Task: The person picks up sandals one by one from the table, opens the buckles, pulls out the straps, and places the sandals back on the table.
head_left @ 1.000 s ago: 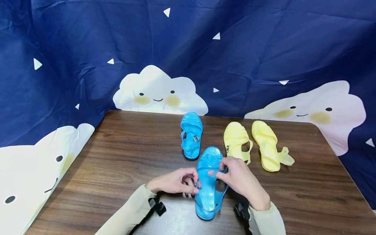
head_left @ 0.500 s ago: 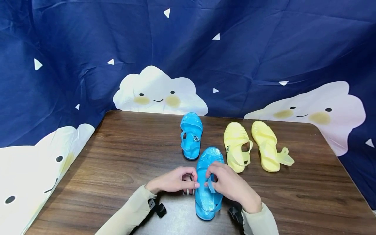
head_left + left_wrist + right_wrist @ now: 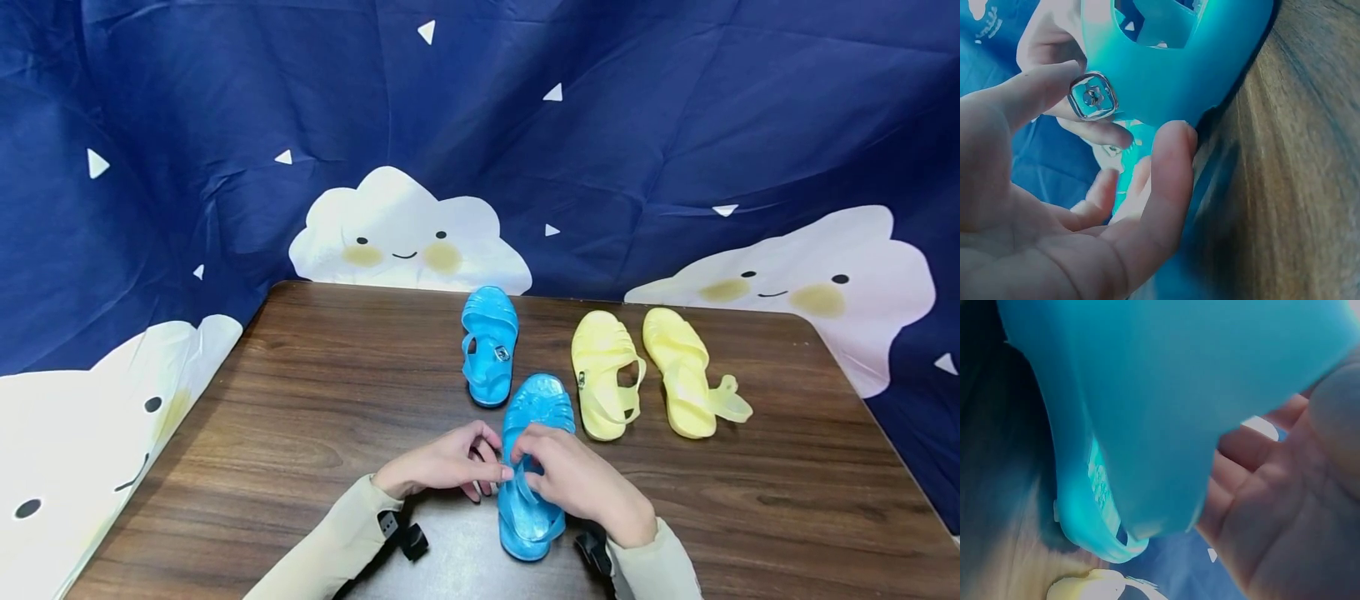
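A blue jelly sandal (image 3: 537, 405) lies near the front of the table, toe pointing away. My left hand (image 3: 444, 460) is at its left side, with the thumb at the square metal buckle (image 3: 1092, 95) and a fingertip against the sandal's side in the left wrist view. From the right, my right hand (image 3: 581, 479) reaches over the sandal and pinches its strap, drawn across toward the buckle. The strap's end is hidden behind the right fingers. Close up in the right wrist view, blue plastic (image 3: 1160, 394) covers much of the right fingers.
A second blue sandal (image 3: 489, 337), strap fastened, lies behind. To the right are two yellow sandals: one with its strap looped (image 3: 600, 350), the other with its strap splayed outward (image 3: 688, 392). A blue cloud-print cloth hangs behind the wooden table (image 3: 337, 375).
My right hand has moved left and slightly nearer, carrying the strap across the sandal toward the buckle. The left hand stays beside the buckle, its fingers slightly shifted. The sandals have stayed in place.
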### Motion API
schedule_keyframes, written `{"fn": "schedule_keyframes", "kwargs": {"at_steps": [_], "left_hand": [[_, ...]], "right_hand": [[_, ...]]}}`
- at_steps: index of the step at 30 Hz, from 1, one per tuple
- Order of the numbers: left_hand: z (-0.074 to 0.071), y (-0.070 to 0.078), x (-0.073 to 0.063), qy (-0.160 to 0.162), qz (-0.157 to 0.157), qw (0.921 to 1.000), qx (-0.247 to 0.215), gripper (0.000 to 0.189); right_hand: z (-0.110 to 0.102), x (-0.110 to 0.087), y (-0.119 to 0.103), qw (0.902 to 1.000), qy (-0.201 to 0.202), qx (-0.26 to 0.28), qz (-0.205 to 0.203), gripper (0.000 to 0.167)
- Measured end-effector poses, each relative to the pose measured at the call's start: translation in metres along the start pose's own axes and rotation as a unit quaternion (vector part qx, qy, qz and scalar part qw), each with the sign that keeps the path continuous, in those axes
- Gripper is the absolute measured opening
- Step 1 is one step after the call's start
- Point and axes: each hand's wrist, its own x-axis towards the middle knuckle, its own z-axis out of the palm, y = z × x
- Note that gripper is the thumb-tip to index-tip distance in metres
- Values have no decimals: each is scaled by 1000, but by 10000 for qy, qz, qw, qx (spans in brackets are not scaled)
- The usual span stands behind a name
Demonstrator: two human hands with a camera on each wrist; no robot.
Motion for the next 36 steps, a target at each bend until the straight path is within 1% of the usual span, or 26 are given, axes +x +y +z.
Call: {"fn": "schedule_keyframes", "kwargs": {"at_steps": [4, 7, 10, 13, 16, 19, 21, 23, 25, 28, 30, 33, 36], "left_hand": [[0, -1, 1, -55, -13, 9999, -90, 52], [1, -2, 2, -90, -30, 9998, -157, 53], [0, -3, 2, -87, -54, 9997, -206, 53], [1, -3, 2, -63, -73, 9997, -203, 53], [1, -3, 1, -25, -80, 9998, -184, 58], [1, -2, 1, 8, -104, 9998, -159, 66], [2, -2, 0, 0, -121, 9998, -152, 72], [2, -2, 1, -10, -128, 9998, -145, 76], [1, -2, 1, -31, -130, 9998, -145, 78], [1, -3, 2, -71, -127, 9998, -167, 77], [1, -3, 2, -108, -120, 9996, -218, 75], [1, -3, 3, -173, -111, 9992, -336, 74], [2, -3, 3, -213, -93, 9988, -433, 72]], "right_hand": [[1, 0, 0, 9999, -114, 46, -58, 13], [0, -1, 0, 9996, -149, 196, -156, 15], [-5, -3, 1, 9987, -60, 427, -260, 16], [-13, -7, 3, 9975, 169, 620, -281, 14], [-22, -12, 8, 9971, 505, 557, -144, 13], [-29, -18, 13, 9962, 798, 306, 150, 15], [-31, -20, 16, 9951, 893, 192, 391, 18], [-33, -22, 20, 9938, 902, 178, 631, 21], [-34, -23, 22, 9926, 846, 241, 839, 25], [-35, -25, 25, 9916, 690, 391, 1023, 32], [-35, -26, 26, 9905, 528, 528, 1155, 32], [-34, -27, 30, 9880, 132, 846, 1289, 31], [-32, -27, 36, 9844, -338, 1164, 1275, 34]]}}
